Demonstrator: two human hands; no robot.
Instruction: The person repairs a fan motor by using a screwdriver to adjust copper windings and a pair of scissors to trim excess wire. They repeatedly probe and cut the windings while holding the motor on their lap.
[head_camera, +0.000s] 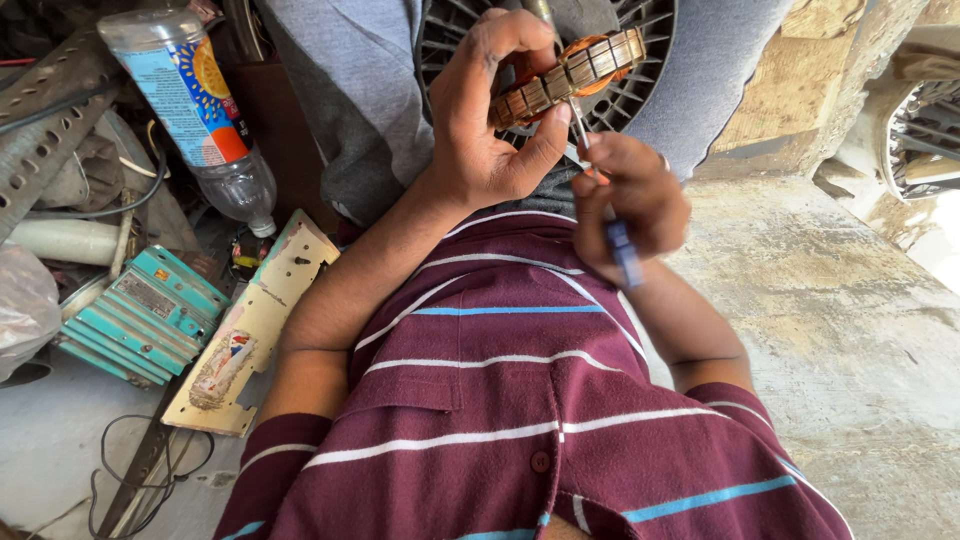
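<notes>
Two hands up at chest level. Your left hand (490, 120) is closed around a round motor stator (565, 75), wood-coloured laminations outside, copper winding inside, thumb under it and fingers curled over the top. Your right hand (635, 205) is pinched shut on a thin screwdriver (610, 215) with a blue handle; the metal shaft points up and its tip seems to touch the stator's lower edge, hard to tell. Behind the stator sits a dark fan grille (640, 70). Left on the floor: a clear plastic bottle (195, 110) lying tilted, blue and orange label; a teal ribbed box (150, 315) with a small grey label; a cream flat plate (250, 335) just beside it.
</notes>
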